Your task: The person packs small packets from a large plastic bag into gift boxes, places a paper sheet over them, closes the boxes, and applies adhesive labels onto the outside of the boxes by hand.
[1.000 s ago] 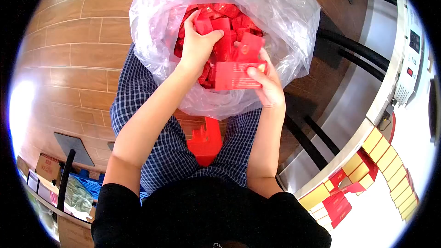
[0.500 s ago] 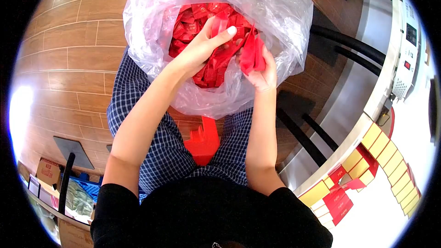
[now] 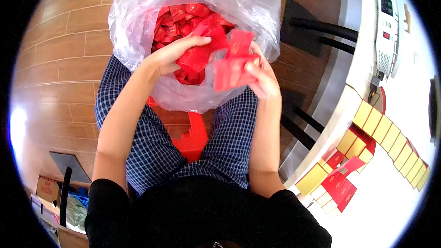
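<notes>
A large clear plastic bag [image 3: 128, 27] stands open in front of my knees, filled with small red packets [image 3: 174, 20]. Over its mouth, my left hand [image 3: 172, 55] is closed on several red packets, its thumb lying across the top. My right hand [image 3: 262, 77], at the bag's right side, grips a few more red packets [image 3: 235, 71], somewhat blurred. The two bunches are close together but apart. Some left fingers are hidden behind the packets.
A white table [image 3: 363, 193] on the right carries rows of yellow-sided red boxes [image 3: 337, 188] and a white machine [image 3: 386, 27]. Black table legs [image 3: 321, 27] stand beside the bag. Below it is a red plastic object [image 3: 193, 140]. Cardboard boxes [image 3: 47, 188] sit at lower left.
My right hand has moved down and turned, so its packets now spread toward the left. My left hand has shifted left and lower, with red packets in it. The whole view has shifted slightly.
</notes>
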`<action>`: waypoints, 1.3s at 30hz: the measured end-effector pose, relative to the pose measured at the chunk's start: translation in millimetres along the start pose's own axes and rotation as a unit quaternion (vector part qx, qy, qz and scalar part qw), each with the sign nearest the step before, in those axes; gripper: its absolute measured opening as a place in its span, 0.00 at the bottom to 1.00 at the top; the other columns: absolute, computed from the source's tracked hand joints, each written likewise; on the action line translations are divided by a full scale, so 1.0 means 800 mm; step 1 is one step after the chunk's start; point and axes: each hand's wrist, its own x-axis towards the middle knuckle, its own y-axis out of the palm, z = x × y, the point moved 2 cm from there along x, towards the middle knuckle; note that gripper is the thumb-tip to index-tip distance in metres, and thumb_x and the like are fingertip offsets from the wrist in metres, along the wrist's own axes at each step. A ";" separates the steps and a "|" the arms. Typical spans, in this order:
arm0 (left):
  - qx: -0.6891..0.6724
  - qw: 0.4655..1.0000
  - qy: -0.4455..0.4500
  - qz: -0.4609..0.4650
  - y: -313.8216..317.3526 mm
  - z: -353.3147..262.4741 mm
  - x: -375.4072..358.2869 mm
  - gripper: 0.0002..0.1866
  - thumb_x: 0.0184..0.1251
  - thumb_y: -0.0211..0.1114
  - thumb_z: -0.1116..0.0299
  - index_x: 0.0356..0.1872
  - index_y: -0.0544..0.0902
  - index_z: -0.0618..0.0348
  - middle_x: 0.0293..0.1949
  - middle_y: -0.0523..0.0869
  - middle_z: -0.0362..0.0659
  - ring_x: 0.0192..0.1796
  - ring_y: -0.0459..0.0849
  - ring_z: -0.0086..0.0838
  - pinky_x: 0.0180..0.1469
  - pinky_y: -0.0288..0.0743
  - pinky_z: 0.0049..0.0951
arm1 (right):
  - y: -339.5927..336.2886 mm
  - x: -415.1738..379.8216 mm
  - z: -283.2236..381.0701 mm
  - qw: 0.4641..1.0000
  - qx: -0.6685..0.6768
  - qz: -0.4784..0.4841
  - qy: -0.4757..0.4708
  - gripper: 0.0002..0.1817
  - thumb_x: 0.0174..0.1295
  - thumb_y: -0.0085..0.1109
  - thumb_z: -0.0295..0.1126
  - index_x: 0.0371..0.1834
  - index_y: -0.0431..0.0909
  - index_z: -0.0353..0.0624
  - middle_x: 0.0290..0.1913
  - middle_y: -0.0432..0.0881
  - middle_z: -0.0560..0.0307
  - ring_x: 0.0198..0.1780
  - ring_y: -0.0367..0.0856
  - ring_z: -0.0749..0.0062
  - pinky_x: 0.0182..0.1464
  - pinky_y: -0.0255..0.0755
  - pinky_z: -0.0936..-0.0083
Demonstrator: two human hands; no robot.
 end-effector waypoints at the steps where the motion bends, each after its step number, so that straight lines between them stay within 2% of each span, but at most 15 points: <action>1: -0.032 0.997 -0.076 -0.007 0.000 0.002 -0.009 0.32 0.62 0.67 0.53 0.62 0.70 0.61 0.51 0.81 0.45 0.47 0.82 0.28 0.53 0.77 0.30 | 0.014 -0.018 0.014 0.996 -0.091 -0.006 0.017 0.37 0.52 0.72 0.28 0.66 0.64 0.39 0.59 0.75 0.55 0.59 0.74 0.69 0.65 0.66 0.68; 3: -0.029 0.985 -0.167 0.012 -0.008 0.031 -0.011 0.28 0.61 0.67 0.52 0.56 0.75 0.60 0.45 0.84 0.45 0.43 0.84 0.30 0.50 0.78 0.32 | 0.041 -0.048 0.048 0.936 -0.340 0.085 0.004 0.36 0.50 0.73 0.29 0.64 0.68 0.40 0.57 0.74 0.57 0.58 0.75 0.68 0.62 0.67 0.72; 5: -0.044 0.978 -0.203 0.018 0.017 0.050 -0.034 0.24 0.64 0.65 0.57 0.56 0.76 0.61 0.49 0.85 0.47 0.45 0.86 0.31 0.51 0.81 0.37 | 0.072 -0.067 0.066 0.844 -0.500 0.192 -0.028 0.36 0.50 0.72 0.31 0.65 0.68 0.42 0.55 0.75 0.51 0.58 0.75 0.62 0.62 0.66 0.70; 7: -0.083 0.949 -0.266 0.150 0.028 0.083 -0.057 0.27 0.66 0.63 0.51 0.58 0.74 0.61 0.51 0.84 0.48 0.49 0.85 0.32 0.54 0.80 0.39 | 0.103 -0.088 0.065 0.830 -0.501 0.243 0.032 0.39 0.48 0.70 0.31 0.67 0.65 0.43 0.55 0.75 0.45 0.58 0.75 0.56 0.63 0.66 0.66; 9: -0.041 0.949 -0.256 0.182 0.048 0.106 -0.089 0.34 0.66 0.60 0.44 0.63 0.70 0.60 0.56 0.81 0.49 0.54 0.83 0.34 0.57 0.78 0.40 | 0.131 -0.109 0.060 0.810 -0.527 0.250 0.060 0.40 0.47 0.70 0.31 0.66 0.63 0.40 0.56 0.75 0.42 0.57 0.75 0.52 0.63 0.67 0.65; 12: -0.048 0.945 -0.239 0.219 0.039 0.144 -0.125 0.39 0.63 0.61 0.41 0.68 0.65 0.58 0.60 0.78 0.49 0.59 0.80 0.32 0.59 0.77 0.39 | 0.151 -0.136 0.038 0.798 -0.541 0.265 -0.006 0.43 0.46 0.73 0.32 0.67 0.62 0.44 0.51 0.76 0.46 0.53 0.77 0.60 0.57 0.72 0.69; 19: -0.041 0.971 -0.164 0.169 0.077 0.149 -0.182 0.34 0.64 0.67 0.56 0.66 0.65 0.61 0.60 0.77 0.49 0.59 0.79 0.35 0.62 0.74 0.38 | 0.157 -0.201 0.031 0.762 -0.621 0.158 -0.091 0.30 0.43 0.76 0.33 0.51 0.74 0.40 0.58 0.73 0.49 0.60 0.71 0.57 0.61 0.67 0.67; 21: -0.021 0.982 -0.083 0.166 0.094 0.144 -0.191 0.38 0.62 0.68 0.58 0.68 0.61 0.62 0.63 0.73 0.48 0.62 0.76 0.34 0.63 0.72 0.36 | 0.147 -0.221 0.037 0.741 -0.630 0.068 -0.222 0.26 0.43 0.76 0.35 0.45 0.77 0.38 0.60 0.72 0.47 0.60 0.71 0.50 0.64 0.64 0.63; 22: -0.022 0.988 -0.066 0.135 0.108 0.140 -0.200 0.46 0.54 0.73 0.58 0.70 0.58 0.63 0.65 0.72 0.51 0.63 0.76 0.38 0.65 0.69 0.39 | 0.139 -0.232 0.041 0.771 -0.592 0.057 -0.225 0.24 0.44 0.75 0.34 0.44 0.77 0.37 0.60 0.72 0.47 0.61 0.71 0.49 0.64 0.63 0.61; 25: 0.025 0.994 -0.001 0.106 0.121 0.141 -0.208 0.45 0.53 0.74 0.59 0.69 0.58 0.63 0.64 0.72 0.53 0.61 0.77 0.39 0.63 0.72 0.40 | 0.115 -0.272 0.046 0.876 -0.438 -0.028 -0.198 0.20 0.51 0.72 0.27 0.46 0.76 0.37 0.55 0.77 0.51 0.52 0.79 0.64 0.56 0.71 0.72; 26: 0.004 0.992 0.003 0.124 0.131 0.138 -0.214 0.41 0.56 0.74 0.59 0.66 0.61 0.63 0.59 0.74 0.52 0.58 0.79 0.36 0.55 0.77 0.33 | 0.105 -0.288 0.040 0.887 -0.389 -0.095 -0.230 0.19 0.53 0.70 0.25 0.47 0.74 0.37 0.53 0.78 0.51 0.51 0.79 0.67 0.55 0.72 0.73; 29: 0.030 0.995 0.066 0.063 0.158 0.146 -0.225 0.42 0.56 0.74 0.58 0.66 0.61 0.63 0.57 0.74 0.52 0.57 0.80 0.36 0.53 0.78 0.32 | 0.099 -0.316 0.022 0.856 -0.290 -0.225 -0.363 0.20 0.58 0.65 0.23 0.53 0.72 0.35 0.50 0.80 0.48 0.53 0.79 0.67 0.58 0.72 0.71; 34: 0.003 0.992 0.116 0.047 0.199 0.175 -0.222 0.39 0.61 0.70 0.63 0.69 0.57 0.58 0.60 0.73 0.46 0.62 0.74 0.32 0.64 0.69 0.36 | 0.119 -0.341 -0.051 0.771 -0.487 -0.073 -0.403 0.25 0.54 0.62 0.22 0.58 0.73 0.39 0.64 0.72 0.41 0.67 0.70 0.51 0.69 0.60 0.60; 37: 0.057 0.992 0.114 0.007 0.209 0.188 -0.224 0.40 0.62 0.70 0.66 0.70 0.55 0.57 0.60 0.73 0.46 0.63 0.73 0.32 0.65 0.68 0.37 | 0.121 -0.359 -0.081 0.842 -0.359 -0.076 -0.395 0.17 0.65 0.55 0.36 0.54 0.76 0.39 0.65 0.71 0.42 0.70 0.65 0.49 0.73 0.51 0.55; 39: 0.080 0.991 0.103 -0.004 0.210 0.203 -0.227 0.43 0.61 0.71 0.68 0.71 0.52 0.57 0.61 0.72 0.47 0.63 0.73 0.33 0.65 0.67 0.36 | 0.092 -0.367 -0.083 0.878 -0.327 -0.039 -0.346 0.16 0.70 0.48 0.38 0.51 0.77 0.38 0.65 0.72 0.42 0.69 0.67 0.50 0.72 0.53 0.54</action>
